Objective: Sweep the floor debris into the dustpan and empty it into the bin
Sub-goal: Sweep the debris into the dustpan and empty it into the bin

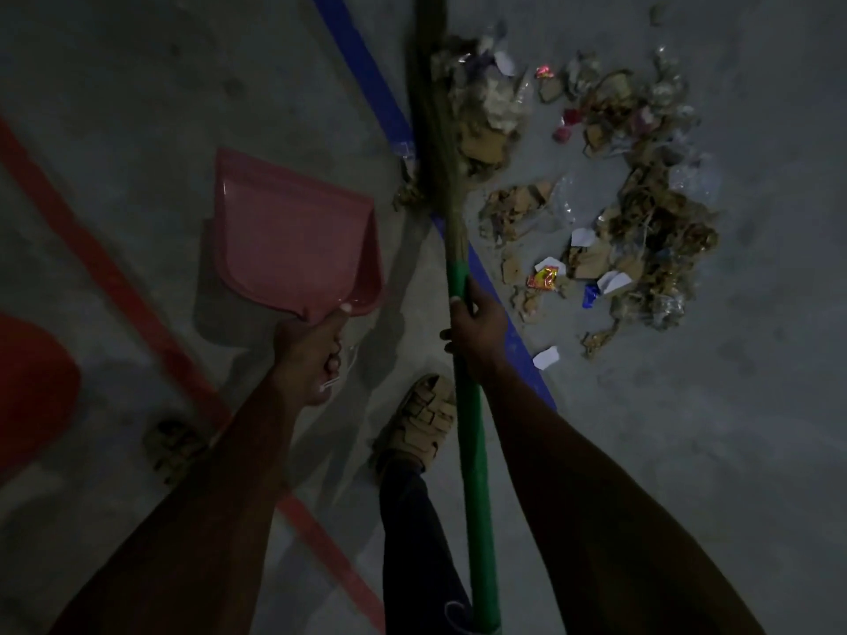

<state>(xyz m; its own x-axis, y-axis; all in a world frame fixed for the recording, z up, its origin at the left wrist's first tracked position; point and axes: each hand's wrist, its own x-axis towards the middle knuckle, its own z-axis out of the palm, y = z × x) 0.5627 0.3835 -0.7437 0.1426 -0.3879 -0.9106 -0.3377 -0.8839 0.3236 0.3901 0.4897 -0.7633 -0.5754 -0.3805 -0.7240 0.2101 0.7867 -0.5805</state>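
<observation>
Grey concrete floor point(687, 451) lay under us. Our left hand point(316, 355) gripped the pink dustpan point(293, 236); our right hand point(476, 327) clasped the broom point(472, 451), debris point(641, 213) ahead and right of it.

Both arms reach forward and down; the left hand point(316, 348) grips a handle, and the right hand point(476, 325) wraps a pole.

A blue floor stripe point(366, 80), a red stripe point(114, 272) and a tan sandal point(419, 419) show.
</observation>
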